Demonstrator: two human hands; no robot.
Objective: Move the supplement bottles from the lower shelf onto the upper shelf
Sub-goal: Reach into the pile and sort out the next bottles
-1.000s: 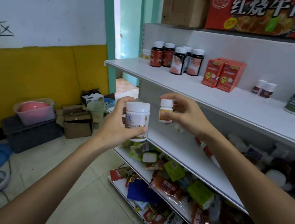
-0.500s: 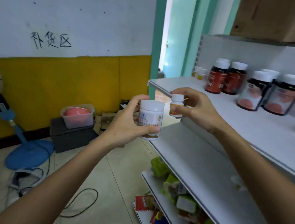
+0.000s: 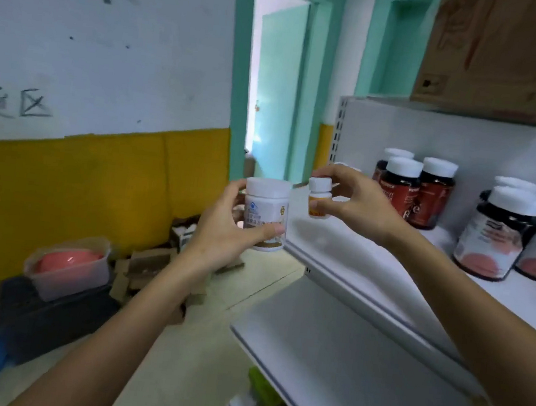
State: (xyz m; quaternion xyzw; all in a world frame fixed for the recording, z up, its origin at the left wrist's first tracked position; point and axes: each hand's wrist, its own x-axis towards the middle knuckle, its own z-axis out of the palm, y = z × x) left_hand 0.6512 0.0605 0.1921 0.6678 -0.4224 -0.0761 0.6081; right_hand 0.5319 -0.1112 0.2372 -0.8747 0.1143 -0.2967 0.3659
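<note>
Upper shelf (image 3: 339,241) has dark bottles (image 3: 405,188) near its left end; left hand (image 3: 223,234) wraps the big white bottle (image 3: 265,216) off that corner, right hand (image 3: 359,206) pinches the small bottle (image 3: 319,198) over the edge, and that light pinch may slip or clip neighbours.

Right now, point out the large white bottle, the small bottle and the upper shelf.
large white bottle (image 3: 265,214): head view, middle of its label.
small bottle (image 3: 319,187): head view, its white cap.
upper shelf (image 3: 332,240): head view, bare top near its left end.
</note>
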